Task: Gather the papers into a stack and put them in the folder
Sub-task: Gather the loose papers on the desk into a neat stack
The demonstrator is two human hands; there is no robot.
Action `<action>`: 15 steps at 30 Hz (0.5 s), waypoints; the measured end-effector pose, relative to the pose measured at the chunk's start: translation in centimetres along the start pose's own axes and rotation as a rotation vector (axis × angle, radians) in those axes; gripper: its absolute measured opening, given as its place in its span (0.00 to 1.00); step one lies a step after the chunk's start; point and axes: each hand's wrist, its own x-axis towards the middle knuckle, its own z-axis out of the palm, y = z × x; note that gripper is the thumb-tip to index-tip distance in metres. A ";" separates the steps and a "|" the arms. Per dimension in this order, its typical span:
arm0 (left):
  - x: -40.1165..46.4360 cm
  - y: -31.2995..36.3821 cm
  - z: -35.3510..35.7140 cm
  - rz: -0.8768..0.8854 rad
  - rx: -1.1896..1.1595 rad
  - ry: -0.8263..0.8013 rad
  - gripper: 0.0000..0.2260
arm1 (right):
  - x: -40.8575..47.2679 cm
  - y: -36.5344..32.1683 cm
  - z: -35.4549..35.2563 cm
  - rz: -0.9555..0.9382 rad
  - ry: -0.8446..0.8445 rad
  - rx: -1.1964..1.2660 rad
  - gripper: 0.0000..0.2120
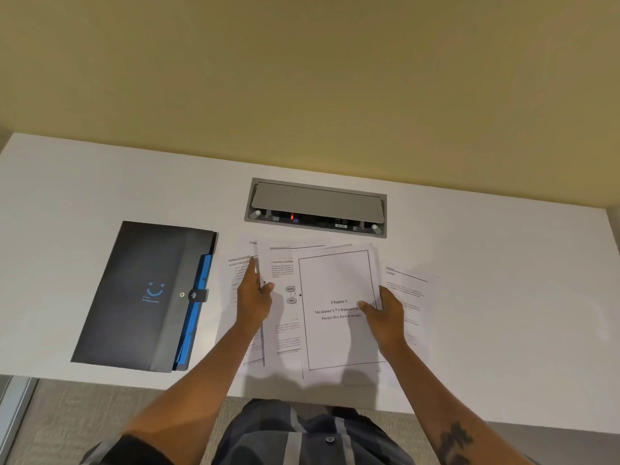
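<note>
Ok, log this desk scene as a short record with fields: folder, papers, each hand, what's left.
folder: dark grey snap-button folder, closed, flat on white desk, left of the papers
top sheet: white "Chapter 3" title page
left hand: gripping a text sheet's left edge
right hand: holding the title page's right edge
loose: printed sheet flat at far right
stack: not yet squared

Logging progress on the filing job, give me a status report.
Left hand and right hand gripping papers, partly gathered. One sheet loose on the right. Folder closed, left of papers. Nothing in the way.
</note>
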 end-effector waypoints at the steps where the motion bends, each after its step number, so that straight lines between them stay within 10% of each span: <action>1: -0.1 -0.1 0.0 -0.007 0.001 0.003 0.29 | 0.2 -0.4 0.7 -0.001 -0.012 -0.001 0.17; 15: 0.1 -1.6 0.1 -0.119 0.031 0.062 0.08 | 1.5 -3.3 8.2 0.036 -0.141 -0.045 0.28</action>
